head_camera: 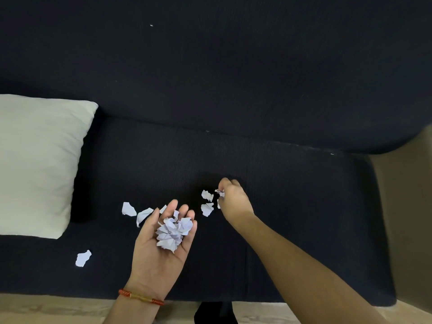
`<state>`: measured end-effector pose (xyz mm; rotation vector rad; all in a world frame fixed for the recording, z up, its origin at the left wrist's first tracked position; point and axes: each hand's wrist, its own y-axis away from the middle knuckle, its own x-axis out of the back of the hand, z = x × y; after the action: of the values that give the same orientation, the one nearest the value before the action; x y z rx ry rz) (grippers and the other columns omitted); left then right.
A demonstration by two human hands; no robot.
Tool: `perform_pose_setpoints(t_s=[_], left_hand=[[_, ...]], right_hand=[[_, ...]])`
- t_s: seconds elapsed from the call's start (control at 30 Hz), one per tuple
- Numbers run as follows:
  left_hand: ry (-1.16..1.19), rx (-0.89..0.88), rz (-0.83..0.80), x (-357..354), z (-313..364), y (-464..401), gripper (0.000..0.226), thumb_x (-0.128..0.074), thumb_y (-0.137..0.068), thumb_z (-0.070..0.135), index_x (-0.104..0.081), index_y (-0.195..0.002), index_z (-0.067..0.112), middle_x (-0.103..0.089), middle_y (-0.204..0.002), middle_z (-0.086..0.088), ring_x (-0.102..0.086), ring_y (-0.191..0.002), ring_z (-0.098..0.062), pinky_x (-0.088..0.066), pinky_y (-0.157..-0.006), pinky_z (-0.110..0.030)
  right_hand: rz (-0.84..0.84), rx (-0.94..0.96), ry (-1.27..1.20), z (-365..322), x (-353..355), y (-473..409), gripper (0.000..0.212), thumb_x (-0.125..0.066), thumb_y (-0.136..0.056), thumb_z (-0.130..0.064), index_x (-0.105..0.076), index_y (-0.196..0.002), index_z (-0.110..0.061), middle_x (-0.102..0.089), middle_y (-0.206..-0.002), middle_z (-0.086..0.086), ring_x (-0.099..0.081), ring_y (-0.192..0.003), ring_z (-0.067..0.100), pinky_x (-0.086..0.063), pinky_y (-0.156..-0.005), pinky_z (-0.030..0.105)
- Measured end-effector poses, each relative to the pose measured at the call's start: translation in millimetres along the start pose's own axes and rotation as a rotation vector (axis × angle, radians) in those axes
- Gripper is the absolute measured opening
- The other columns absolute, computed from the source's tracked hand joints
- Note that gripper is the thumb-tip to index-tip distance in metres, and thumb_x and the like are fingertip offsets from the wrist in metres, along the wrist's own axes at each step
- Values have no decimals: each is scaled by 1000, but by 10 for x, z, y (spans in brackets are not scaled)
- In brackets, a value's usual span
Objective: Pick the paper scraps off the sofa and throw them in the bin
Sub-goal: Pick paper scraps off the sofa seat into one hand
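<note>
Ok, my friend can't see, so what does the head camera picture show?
A person's right hand pinches a paper scrap off a dark sofa, while the left hand, palm up, holds a pile of scraps. More loose scraps lie on the seat beside a white pillow.

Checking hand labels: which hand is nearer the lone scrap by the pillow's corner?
Left. The left hand is just right of the lone scrap; the right hand is farther right.
</note>
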<state>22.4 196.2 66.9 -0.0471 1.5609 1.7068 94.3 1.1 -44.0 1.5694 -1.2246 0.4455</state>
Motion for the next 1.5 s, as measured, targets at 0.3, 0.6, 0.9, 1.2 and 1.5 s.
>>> perform_pose_setpoints(t_s=[0.3, 0.6, 0.9, 1.2, 1.5], left_hand=[[9, -1, 30, 86, 46, 94, 48, -47, -107, 38, -86, -97, 11, -80, -112, -11, -80, -95, -26, -67, -76, -40], [49, -8, 30, 176, 150, 143, 46, -49, -106, 38, -86, -98, 12, -79, -118, -12, -79, -102, -26, -67, -76, -40], [75, -23, -38, 253, 239, 130, 34, -66, -85, 37, -86, -96, 11, -77, -122, -14, -79, -99, -26, -67, -74, -40], [87, -35, -3, 295, 277, 101, 44, -51, -103, 38, -86, -95, 11, -79, -115, -13, -80, -96, -26, -67, -74, -39], [81, -24, -17, 291, 237, 65, 40, -56, -95, 38, -86, -94, 12, -78, -118, -13, -79, -99, -26, -67, -73, -39]], right_hand=[[38, -104, -400, 19, 29, 94, 15, -64, -96, -4, -67, -91, -19, -62, -92, -3, -55, -68, 9, -44, -52, 22], [-49, 117, -35, -295, -69, 246, 33, -72, -88, -29, -49, -110, -25, -56, -110, -7, -60, -94, 17, -57, -73, 37], [-74, 79, 198, -367, -156, 157, 96, -85, -79, -48, -22, -151, -40, -42, -132, -1, -53, -116, 20, -54, -74, 33], [-41, 158, 153, -294, -317, 179, 48, -74, -95, -35, -50, -136, -31, -42, -127, 1, -50, -115, 21, -61, -82, 35], [-95, 126, -57, -257, -320, 194, 22, -63, -96, 2, -68, -110, -13, -54, -116, 2, -67, -88, 25, -62, -74, 36]])
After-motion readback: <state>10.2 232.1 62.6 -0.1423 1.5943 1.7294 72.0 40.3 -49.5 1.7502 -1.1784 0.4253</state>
